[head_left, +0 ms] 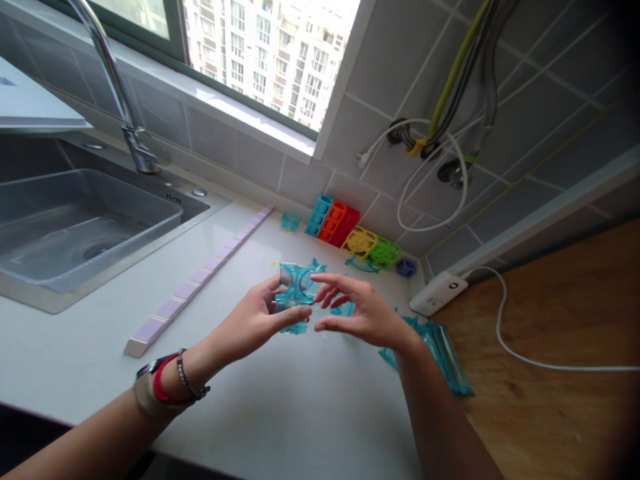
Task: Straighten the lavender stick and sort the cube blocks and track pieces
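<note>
My left hand (pixel 267 307) grips a clear blue plastic piece (pixel 296 283) with curved cut-outs, held above the white countertop, thumb in front and fingers behind. Just right of it is my right hand (pixel 350 303), its fingers apart and curved. The right index fingertip reaches the piece's edge; whether it touches cannot be made out. Behind the hands lie more clear blue pieces (pixel 363 265), partly hidden by the fingers. Beyond my right forearm, several long clear blue parts (pixel 445 353) lie in a pile, partly covered by the arm.
Coloured plastic frames (pixel 334 223) line the tiled wall. A small blue tray-like piece (pixel 290 221) sits left of them. A long lilac strip (pixel 200 275) separates the work area from the sink (pixel 30 290). A white power bank (pixel 437 293) with a cable rests at right, beside a wooden board (pixel 565 333).
</note>
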Tool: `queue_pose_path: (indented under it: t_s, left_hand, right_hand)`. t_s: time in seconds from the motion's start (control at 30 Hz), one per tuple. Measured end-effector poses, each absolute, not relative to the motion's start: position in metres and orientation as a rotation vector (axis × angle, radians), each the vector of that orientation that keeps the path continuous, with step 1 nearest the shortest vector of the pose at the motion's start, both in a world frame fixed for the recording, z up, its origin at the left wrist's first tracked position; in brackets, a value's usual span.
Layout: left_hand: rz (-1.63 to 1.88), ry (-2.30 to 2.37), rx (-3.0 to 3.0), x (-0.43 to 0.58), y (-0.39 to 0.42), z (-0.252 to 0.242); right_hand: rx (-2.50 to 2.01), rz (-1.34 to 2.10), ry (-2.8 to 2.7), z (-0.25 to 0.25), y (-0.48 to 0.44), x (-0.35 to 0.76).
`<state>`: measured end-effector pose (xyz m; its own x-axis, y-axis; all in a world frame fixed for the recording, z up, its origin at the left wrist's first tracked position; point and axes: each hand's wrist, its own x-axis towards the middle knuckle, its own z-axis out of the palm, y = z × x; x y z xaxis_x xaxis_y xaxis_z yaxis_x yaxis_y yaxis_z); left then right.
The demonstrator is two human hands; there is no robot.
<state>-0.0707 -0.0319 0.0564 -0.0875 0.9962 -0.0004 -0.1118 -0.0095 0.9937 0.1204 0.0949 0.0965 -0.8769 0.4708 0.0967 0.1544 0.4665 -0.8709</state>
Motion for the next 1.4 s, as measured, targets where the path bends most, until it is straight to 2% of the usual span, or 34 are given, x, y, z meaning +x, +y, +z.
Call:
queue_pose_path:
  t_s: [0.07,0.17,0.27,0.4,0.53,0.97,1.17,1.27,1.4]
  left_hand:
    - [1.337,1.189,1.057,-0.071,-0.031,0.059]
    - [1.346,1.182,1.027,-0.072,-0.031,0.060]
    - [1.340,1.193,1.020,-0.072,-0.030,0.059]
    - [1.327,1.195,1.032,-0.072,-0.030,0.057]
    - [1.303,1.165,1.037,-0.073,-0.029,0.054]
    - [1.293,1.156,1.054,-0.074,-0.029,0.053]
    - [1.291,1.167,1.054,-0.073,-0.029,0.054]
    - [1.286,1.175,1.049,-0.072,-0.030,0.054]
    - [1.303,1.167,0.989,-0.071,-0.029,0.053]
  right_hand:
    - [-0.676,1.273,-2.310,0.082,0.121,0.128]
    - [-1.043,0.770,-2.099,0.047,0.166,0.145]
    - [-1.371,0.363,-2.218,0.011,0.198,0.162]
    - [-1.411,0.271,-2.351,-0.015,0.209,0.172]
    - [-1.394,0.190,-2.525,-0.020,0.208,0.172]
    - [-1.358,0.099,-2.349,-0.006,0.204,0.169]
    - [-1.415,0.232,-2.388,-0.018,0.207,0.174]
    - [-1.348,0.430,-2.226,-0.007,0.208,0.173]
    - [-1.035,1.046,-1.828,0.028,0.191,0.160]
